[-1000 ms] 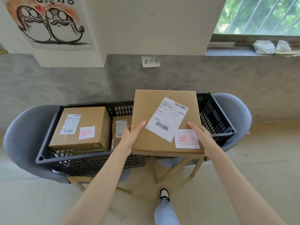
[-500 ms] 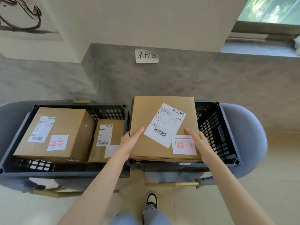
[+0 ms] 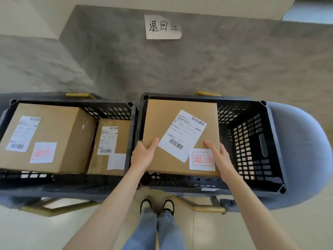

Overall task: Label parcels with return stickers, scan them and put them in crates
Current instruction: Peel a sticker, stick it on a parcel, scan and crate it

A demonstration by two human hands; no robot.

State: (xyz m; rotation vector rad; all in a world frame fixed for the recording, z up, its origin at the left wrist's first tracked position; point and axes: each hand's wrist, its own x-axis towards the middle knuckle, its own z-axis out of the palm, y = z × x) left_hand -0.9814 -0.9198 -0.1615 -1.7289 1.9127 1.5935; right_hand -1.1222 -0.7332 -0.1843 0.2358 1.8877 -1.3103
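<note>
- i hold the flat parcel (image 3: 180,136) level over the left part of the right crate (image 3: 270,147), its near edge just above the crate's near wall. from this view i cannot tell whether its underside already rests on anything inside.
- the parcel carries a white shipping label (image 3: 182,135), set at a slant, and a return sticker (image 3: 202,159) with red characters at its near right corner. both face up, so i judge the labelling step done for this parcel; whether it is scanned the view does not show.
- my left hand (image 3: 144,154) grasps the near left corner: the thumb lies on the top face and the other fingers go under the edge, out of sight.
- my right hand (image 3: 219,157) grasps the near right edge just beside the return sticker, the thumb on top pointing away from me, the remaining fingers hidden below.
- holding both near corners keeps the flat box level and leaves its far edge free to go in first.
- both forearms reach forward and slightly inward, the wrists nearly straight.
- the left crate (image 3: 111,110) already holds a large parcel (image 3: 48,138) and a smaller parcel (image 3: 111,147) side by side, which i take as the reason this one goes into the right crate.
- both crates sit on grey chairs (image 3: 302,150) below a handwritten wall note (image 3: 163,27).
- next step, as i judge it: lower the parcel flat, then slide both hands out.
</note>
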